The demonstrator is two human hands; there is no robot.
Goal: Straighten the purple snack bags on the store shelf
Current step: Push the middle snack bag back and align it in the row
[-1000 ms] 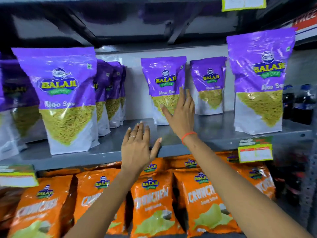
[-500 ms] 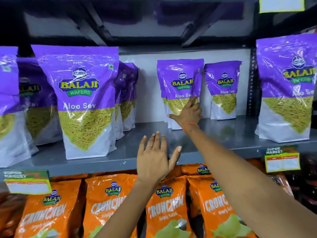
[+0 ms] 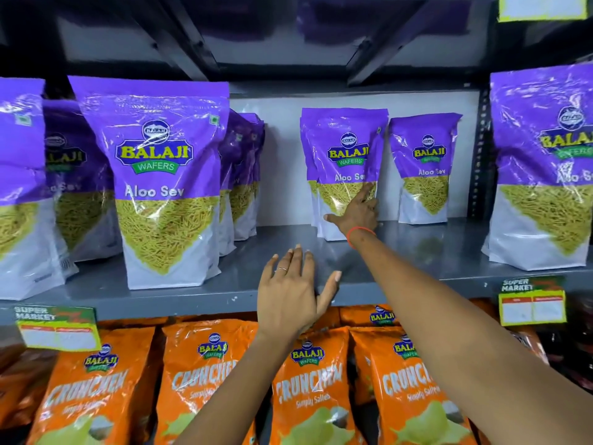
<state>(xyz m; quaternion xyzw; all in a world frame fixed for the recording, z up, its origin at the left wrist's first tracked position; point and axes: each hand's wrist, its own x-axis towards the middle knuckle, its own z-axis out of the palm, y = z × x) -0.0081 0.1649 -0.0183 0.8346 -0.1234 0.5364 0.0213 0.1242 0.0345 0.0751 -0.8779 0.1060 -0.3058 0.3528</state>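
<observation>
Purple Aloo Sev bags stand on a grey metal shelf (image 3: 417,252). A big front bag (image 3: 160,187) stands left of centre, with more purple bags (image 3: 244,175) behind it. At the back wall stands a centre back bag (image 3: 343,162), with another bag tight behind it. My right hand (image 3: 356,210) is stretched deep into the shelf, fingers spread flat against this bag's lower front. A smaller back bag (image 3: 423,168) stands to its right. My left hand (image 3: 295,293) hovers open over the shelf's front edge, holding nothing.
Another large purple bag (image 3: 542,175) stands at the right front, and one more (image 3: 19,187) at the far left. Orange Crunchem bags (image 3: 314,390) fill the shelf below. Price tags (image 3: 532,303) hang on the shelf lip. A dark upper shelf (image 3: 288,27) is overhead.
My right hand has reached farther back until it touches the centre back bag. My left hand has risen slightly toward the shelf edge. The view has shifted left and closer.
</observation>
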